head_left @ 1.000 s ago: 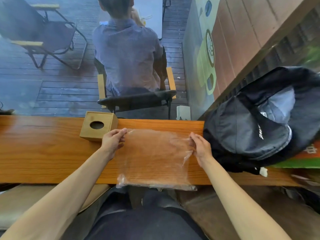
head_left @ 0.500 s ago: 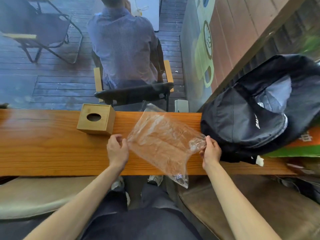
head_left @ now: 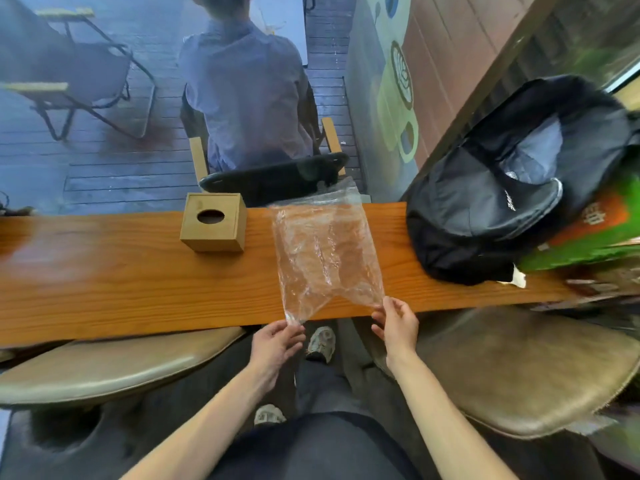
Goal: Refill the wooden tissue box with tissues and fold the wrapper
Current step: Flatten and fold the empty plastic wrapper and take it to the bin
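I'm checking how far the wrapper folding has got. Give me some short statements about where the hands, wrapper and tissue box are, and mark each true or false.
1. Both hands pinch the near corners of the clear plastic wrapper. True: left hand, right hand.
2. The wrapper is folded into a small square. False: it is spread out in one layer.
3. The wooden tissue box stands to the left of the wrapper, apart from it. True.
4. The black backpack lies on the wrapper. False: it lies to the right of it, clear of it.
5. A tissue sticks out of the box's hole. False: none shows.

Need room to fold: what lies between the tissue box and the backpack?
Only the wrapper, spread on the counter between box and backpack, head view.
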